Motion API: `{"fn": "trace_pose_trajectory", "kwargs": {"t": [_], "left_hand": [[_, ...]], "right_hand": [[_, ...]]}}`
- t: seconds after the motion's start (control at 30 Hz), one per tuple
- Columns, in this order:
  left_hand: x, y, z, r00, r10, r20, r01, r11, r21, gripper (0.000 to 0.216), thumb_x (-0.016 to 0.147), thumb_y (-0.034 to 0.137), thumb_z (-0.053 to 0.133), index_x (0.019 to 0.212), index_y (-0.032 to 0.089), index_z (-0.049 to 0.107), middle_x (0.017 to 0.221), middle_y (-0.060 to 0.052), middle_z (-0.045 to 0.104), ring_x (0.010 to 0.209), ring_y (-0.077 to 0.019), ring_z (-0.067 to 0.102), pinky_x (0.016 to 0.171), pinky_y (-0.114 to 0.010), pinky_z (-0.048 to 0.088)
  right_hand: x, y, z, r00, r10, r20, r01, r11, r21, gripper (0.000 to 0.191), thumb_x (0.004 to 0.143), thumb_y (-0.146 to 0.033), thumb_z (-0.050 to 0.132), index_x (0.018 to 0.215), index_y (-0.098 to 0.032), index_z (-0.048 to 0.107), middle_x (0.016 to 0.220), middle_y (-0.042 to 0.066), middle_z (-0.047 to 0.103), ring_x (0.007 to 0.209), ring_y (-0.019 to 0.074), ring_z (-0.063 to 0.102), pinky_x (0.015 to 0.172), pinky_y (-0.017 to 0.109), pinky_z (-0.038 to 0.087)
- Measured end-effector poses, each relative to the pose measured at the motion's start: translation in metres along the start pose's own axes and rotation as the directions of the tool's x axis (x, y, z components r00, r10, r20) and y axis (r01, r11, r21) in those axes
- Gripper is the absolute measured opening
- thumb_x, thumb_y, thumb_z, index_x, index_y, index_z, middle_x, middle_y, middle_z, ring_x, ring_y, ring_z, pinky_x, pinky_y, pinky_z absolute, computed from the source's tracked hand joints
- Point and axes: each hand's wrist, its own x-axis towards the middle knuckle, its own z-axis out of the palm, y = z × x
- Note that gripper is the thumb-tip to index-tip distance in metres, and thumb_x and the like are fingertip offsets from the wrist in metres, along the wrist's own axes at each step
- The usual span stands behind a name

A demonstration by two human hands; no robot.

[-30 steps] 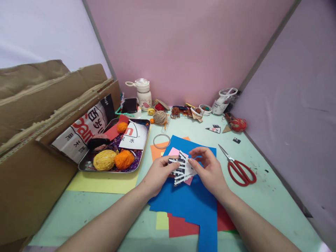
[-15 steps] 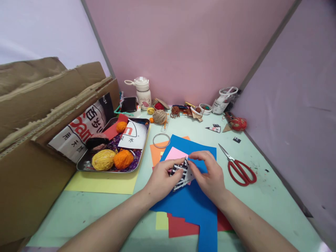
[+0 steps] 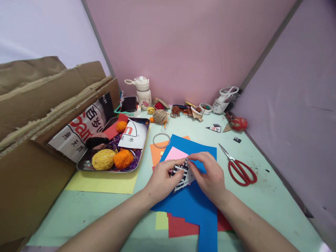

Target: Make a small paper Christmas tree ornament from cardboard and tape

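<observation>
A small folded piece of black-and-white printed paper (image 3: pixel 181 182) is held between both hands above the blue sheet (image 3: pixel 183 204). My left hand (image 3: pixel 163 177) grips its left side, thumb on top and fingers behind. At the paper's upper right corner, the thumb and forefinger of my right hand (image 3: pixel 209 172) pinch the edge. Part of the paper is hidden by the fingers. Just beyond it a pink sheet (image 3: pixel 175 154) lies on the blue one. Red-handled scissors (image 3: pixel 240 171) rest to the right of my right hand, blades pointing away.
A metal tray (image 3: pixel 105 172) with yarn balls stands at left, beside upright cardboard (image 3: pixel 21 185). A metal ring (image 3: pixel 154 141) lies beyond the coloured sheets. Along the back wall are a white bottle (image 3: pixel 144 99), yarn and a clear jar (image 3: pixel 220 105).
Almost nothing differs. The fingers of my right hand have shifted very slightly at the paper's corner, while my left hand keeps its hold.
</observation>
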Motion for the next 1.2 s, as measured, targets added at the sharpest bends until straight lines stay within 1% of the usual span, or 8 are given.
{"fn": "trace_pose_trajectory", "kwargs": {"t": [0.67,0.77,0.9,0.97,1.03,1.1,1.13,1.2], "left_hand": [[-0.001,0.001,0.002,1.000,0.009,0.011,-0.009,0.999,0.044,0.032,0.082,0.021,0.054,0.112,0.021,0.066,0.113,-0.004,0.067,0.102,-0.0183,0.061,0.084,-0.025,0.049],[-0.002,0.000,0.001,0.991,0.129,-0.020,-0.125,0.982,0.143,0.034,0.084,0.021,0.052,0.116,0.021,0.063,0.112,-0.005,0.067,0.100,-0.0174,0.061,0.084,-0.026,0.049],[-0.002,-0.004,0.000,0.938,0.344,-0.041,-0.317,0.901,0.297,0.036,0.086,0.018,0.049,0.121,0.023,0.059,0.113,-0.006,0.066,0.103,-0.0164,0.059,0.091,-0.028,0.046],[-0.001,-0.008,0.000,0.909,0.415,-0.044,-0.375,0.859,0.350,0.038,0.087,0.016,0.048,0.123,0.024,0.057,0.114,-0.006,0.065,0.105,-0.0161,0.058,0.092,-0.029,0.046],[0.001,-0.012,-0.001,0.873,0.485,-0.054,-0.430,0.816,0.386,0.040,0.087,0.014,0.048,0.125,0.026,0.055,0.116,-0.005,0.064,0.107,-0.0162,0.058,0.092,-0.031,0.046],[0.004,-0.015,-0.002,0.830,0.554,-0.066,-0.487,0.778,0.397,0.041,0.087,0.012,0.048,0.124,0.027,0.055,0.116,-0.005,0.064,0.106,-0.0161,0.058,0.091,-0.032,0.048],[0.005,-0.017,-0.003,0.812,0.579,-0.075,-0.508,0.764,0.397,0.041,0.087,0.010,0.048,0.123,0.027,0.056,0.116,-0.005,0.064,0.106,-0.0161,0.058,0.091,-0.032,0.048],[0.007,-0.019,-0.005,0.788,0.610,-0.084,-0.537,0.747,0.392,0.040,0.086,0.008,0.049,0.120,0.027,0.059,0.117,-0.005,0.064,0.108,-0.0163,0.058,0.093,-0.033,0.047]], "right_hand": [[-0.001,0.001,-0.001,0.999,-0.026,-0.023,0.025,1.000,-0.008,0.015,0.084,-0.013,0.055,0.094,-0.025,0.055,0.084,0.004,0.061,0.081,0.0193,0.057,0.072,0.035,0.048],[-0.002,0.001,0.001,0.998,-0.011,-0.062,0.011,1.000,-0.004,0.022,0.083,-0.015,0.058,0.103,-0.024,0.056,0.094,0.007,0.059,0.088,0.0206,0.056,0.076,0.037,0.048],[-0.004,0.000,0.002,0.998,-0.024,-0.062,0.025,1.000,0.014,0.034,0.083,-0.014,0.057,0.115,-0.026,0.055,0.105,0.008,0.058,0.098,0.0206,0.055,0.083,0.037,0.048],[-0.004,-0.002,0.002,0.997,-0.028,-0.069,0.032,0.998,0.058,0.034,0.083,-0.013,0.057,0.115,-0.026,0.056,0.106,0.007,0.060,0.099,0.0198,0.055,0.086,0.037,0.047],[-0.003,-0.004,0.003,0.996,0.042,-0.081,-0.029,0.986,0.161,0.027,0.084,-0.015,0.057,0.109,-0.025,0.059,0.102,0.006,0.061,0.096,0.0190,0.056,0.084,0.035,0.047],[-0.002,-0.005,0.003,0.977,0.206,-0.052,-0.176,0.923,0.343,0.014,0.084,-0.021,0.058,0.098,-0.023,0.060,0.094,0.004,0.060,0.088,0.0171,0.057,0.077,0.032,0.048],[-0.001,-0.006,0.003,0.954,0.301,0.009,-0.273,0.852,0.447,0.008,0.084,-0.024,0.059,0.091,-0.022,0.060,0.088,0.003,0.060,0.081,0.0155,0.057,0.073,0.029,0.048],[0.001,-0.005,0.004,0.870,0.436,0.232,-0.476,0.613,0.631,0.012,0.085,-0.031,0.058,0.083,-0.020,0.059,0.076,0.001,0.057,0.069,0.0119,0.054,0.064,0.025,0.045]]}}
